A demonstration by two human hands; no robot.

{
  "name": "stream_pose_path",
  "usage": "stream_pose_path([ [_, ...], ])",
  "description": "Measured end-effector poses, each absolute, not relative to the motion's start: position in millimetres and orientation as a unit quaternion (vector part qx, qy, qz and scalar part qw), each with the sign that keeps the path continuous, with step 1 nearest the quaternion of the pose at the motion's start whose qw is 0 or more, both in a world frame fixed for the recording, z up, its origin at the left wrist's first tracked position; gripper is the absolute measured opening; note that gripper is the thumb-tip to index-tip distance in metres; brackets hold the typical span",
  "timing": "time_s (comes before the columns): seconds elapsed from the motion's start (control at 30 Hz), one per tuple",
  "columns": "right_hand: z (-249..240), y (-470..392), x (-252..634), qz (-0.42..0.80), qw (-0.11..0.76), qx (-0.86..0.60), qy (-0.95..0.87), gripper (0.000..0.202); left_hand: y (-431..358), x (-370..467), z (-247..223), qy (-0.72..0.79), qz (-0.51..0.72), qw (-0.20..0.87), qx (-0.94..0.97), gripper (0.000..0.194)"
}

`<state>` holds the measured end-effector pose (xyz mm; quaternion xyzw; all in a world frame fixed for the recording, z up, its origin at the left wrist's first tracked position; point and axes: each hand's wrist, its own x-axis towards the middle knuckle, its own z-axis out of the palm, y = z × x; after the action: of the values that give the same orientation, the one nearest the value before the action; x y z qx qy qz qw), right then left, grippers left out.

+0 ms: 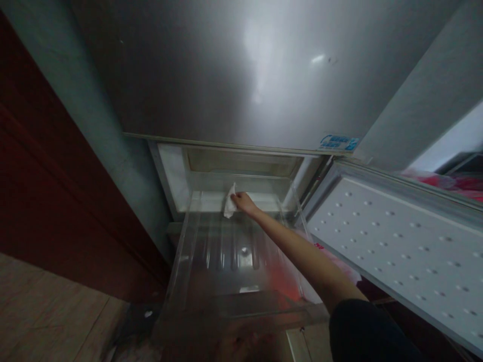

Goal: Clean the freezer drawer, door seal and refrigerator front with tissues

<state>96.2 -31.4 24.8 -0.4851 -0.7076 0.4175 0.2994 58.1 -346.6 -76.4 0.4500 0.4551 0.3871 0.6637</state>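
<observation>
My right hand (244, 202) reaches in over the pulled-out drawer, its fingers closed on a crumpled white cloth or tissue (229, 205). The cloth hangs near the back of the clear plastic drawer (175, 281), close to the opening of the fridge compartment (171, 171). Ribs run along the drawer's see-through floor. A dim, skin-toned shape lies beneath the drawer's front at the bottom edge; whether it is my left hand I cannot make out.
Above hangs the shut silver upper door (196, 75). The lower door (392, 241) stands swung out on the right, with a dimpled white inner panel. A dark red wooden panel (75, 191) rises on the left. Pink and red bags (339, 264) lie beneath the door.
</observation>
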Motion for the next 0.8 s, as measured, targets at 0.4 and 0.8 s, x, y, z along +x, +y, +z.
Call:
stream_pose_path([
  [0.4,35,-72,210,0.422,0.42,-0.589,-0.547,0.026,-345,57,-69,0.435,0.367,0.673,0.473,0.063],
  [0.8,33,1,188,0.095,0.262,-0.714,-0.642,0.031,-343,57,-84,0.407,0.379,0.686,0.469,0.062],
])
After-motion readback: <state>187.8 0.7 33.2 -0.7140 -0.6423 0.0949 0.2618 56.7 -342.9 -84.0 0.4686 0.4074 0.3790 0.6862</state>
